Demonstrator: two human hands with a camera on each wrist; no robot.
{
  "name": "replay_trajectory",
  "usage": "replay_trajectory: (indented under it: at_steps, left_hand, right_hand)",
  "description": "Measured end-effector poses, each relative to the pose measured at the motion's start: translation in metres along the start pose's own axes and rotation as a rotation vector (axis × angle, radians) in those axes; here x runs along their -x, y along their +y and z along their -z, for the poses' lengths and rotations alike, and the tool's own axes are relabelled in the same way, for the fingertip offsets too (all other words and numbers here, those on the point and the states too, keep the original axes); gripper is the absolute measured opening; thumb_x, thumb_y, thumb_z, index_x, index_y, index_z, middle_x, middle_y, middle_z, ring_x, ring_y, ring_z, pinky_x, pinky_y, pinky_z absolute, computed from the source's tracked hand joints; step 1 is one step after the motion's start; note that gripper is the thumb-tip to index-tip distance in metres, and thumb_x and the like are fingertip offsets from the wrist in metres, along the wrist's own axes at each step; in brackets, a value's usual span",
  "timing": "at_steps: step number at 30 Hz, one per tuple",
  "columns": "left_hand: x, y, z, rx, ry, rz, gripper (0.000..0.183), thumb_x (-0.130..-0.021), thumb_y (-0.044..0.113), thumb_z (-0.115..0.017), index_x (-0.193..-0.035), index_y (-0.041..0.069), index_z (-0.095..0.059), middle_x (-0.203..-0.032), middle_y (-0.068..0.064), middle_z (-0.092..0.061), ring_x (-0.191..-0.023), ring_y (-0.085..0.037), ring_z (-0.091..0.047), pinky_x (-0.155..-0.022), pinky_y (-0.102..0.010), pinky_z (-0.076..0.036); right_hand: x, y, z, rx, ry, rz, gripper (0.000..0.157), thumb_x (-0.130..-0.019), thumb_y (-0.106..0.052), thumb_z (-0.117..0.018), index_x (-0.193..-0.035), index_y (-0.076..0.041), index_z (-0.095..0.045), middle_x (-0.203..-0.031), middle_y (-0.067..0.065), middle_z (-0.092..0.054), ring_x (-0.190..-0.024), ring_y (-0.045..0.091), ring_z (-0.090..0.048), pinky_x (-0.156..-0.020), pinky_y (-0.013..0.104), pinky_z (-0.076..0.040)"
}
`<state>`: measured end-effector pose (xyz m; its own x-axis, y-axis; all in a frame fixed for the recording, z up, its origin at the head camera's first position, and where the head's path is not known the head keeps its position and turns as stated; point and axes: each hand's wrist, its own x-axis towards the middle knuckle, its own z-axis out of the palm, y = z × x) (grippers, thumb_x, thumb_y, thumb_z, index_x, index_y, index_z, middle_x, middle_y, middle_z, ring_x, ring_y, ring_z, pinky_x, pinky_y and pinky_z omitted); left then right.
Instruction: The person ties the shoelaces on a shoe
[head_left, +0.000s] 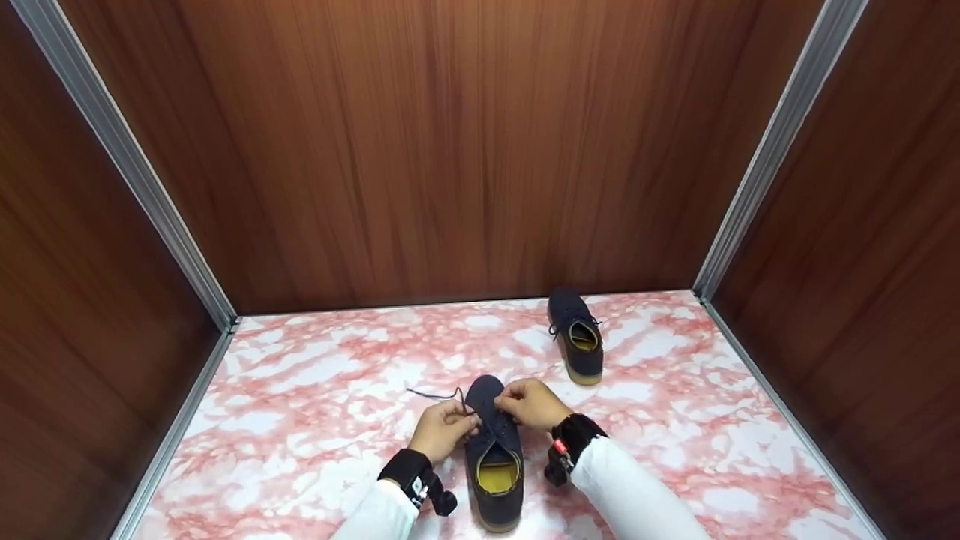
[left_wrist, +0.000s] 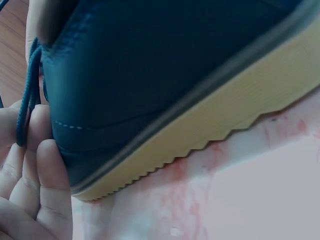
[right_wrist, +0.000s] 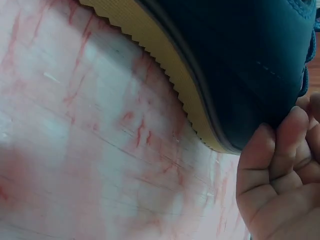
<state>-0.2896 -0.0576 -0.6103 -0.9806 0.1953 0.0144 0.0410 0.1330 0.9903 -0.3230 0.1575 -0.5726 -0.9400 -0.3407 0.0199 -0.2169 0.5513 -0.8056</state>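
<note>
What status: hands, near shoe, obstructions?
Left hand pinching navy cord lace. Right hand touching navy tan-soled shoe, grip unclear. Shoe upright. Matching navy shoe beyond, not obstructing.

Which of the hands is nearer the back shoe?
Right. In the head view, the right hand is below and left of the back shoe; the left hand is farther off, at the left of the near shoe.

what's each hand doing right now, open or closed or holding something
Left hand: closed, holding the dark shoelace of the nearer lace-up shoe.
Right hand: curled at that shoe; whether it holds anything cannot be told.
</note>
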Motion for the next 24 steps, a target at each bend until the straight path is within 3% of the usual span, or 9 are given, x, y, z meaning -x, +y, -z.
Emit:
replay_trajectory:
  at_steps: [9, 13, 17, 24]
  left_hand:
    - [0.003, -0.007, -0.003, 0.021, 0.021, -0.038, 0.019, -0.096, 0.009, -0.074, -0.098, -0.008, -0.065, -0.094, -0.023, -0.079, -0.080, -0.013, -0.074, -0.066, -0.017, -0.054]
    - [0.005, -0.009, -0.002, 0.031, 0.013, -0.054, 0.017, -0.096, 0.006, -0.072, -0.098, -0.008, -0.064, -0.095, -0.025, -0.078, -0.081, -0.012, -0.074, -0.069, -0.017, -0.055]
    - [0.006, -0.011, 0.000, 0.060, 0.000, -0.047, 0.017, -0.097, 0.005, -0.071, -0.101, -0.009, -0.064, -0.096, -0.025, -0.077, -0.081, -0.010, -0.072, -0.071, -0.018, -0.056]
    - [0.007, -0.013, 0.002, 0.115, 0.001, -0.048, 0.020, -0.098, 0.005, -0.070, -0.102, -0.012, -0.061, -0.097, -0.019, -0.077, -0.083, -0.008, -0.072, -0.077, -0.020, -0.059]
  right_hand:
    - [-0.005, -0.007, -0.004, 0.142, -0.060, -0.039, 0.038, -0.097, -0.030, -0.070, -0.069, -0.006, -0.077, -0.057, -0.013, -0.052, -0.055, 0.006, -0.043, -0.052, 0.018, -0.032]
    - [-0.005, -0.010, -0.005, 0.136, -0.090, -0.078, 0.047, -0.097, -0.032, -0.070, -0.055, -0.013, -0.063, -0.050, -0.014, -0.044, -0.051, 0.005, -0.039, -0.048, 0.019, -0.030]
    - [-0.005, -0.009, -0.007, 0.137, -0.095, -0.083, 0.051, -0.097, -0.032, -0.070, -0.051, -0.021, -0.051, -0.046, -0.015, -0.038, -0.047, 0.005, -0.035, -0.046, 0.019, -0.027]
    - [-0.008, -0.004, -0.007, 0.125, -0.075, -0.081, 0.037, -0.097, -0.030, -0.068, -0.068, -0.009, -0.077, -0.054, -0.012, -0.052, -0.055, 0.007, -0.046, -0.052, 0.020, -0.035]
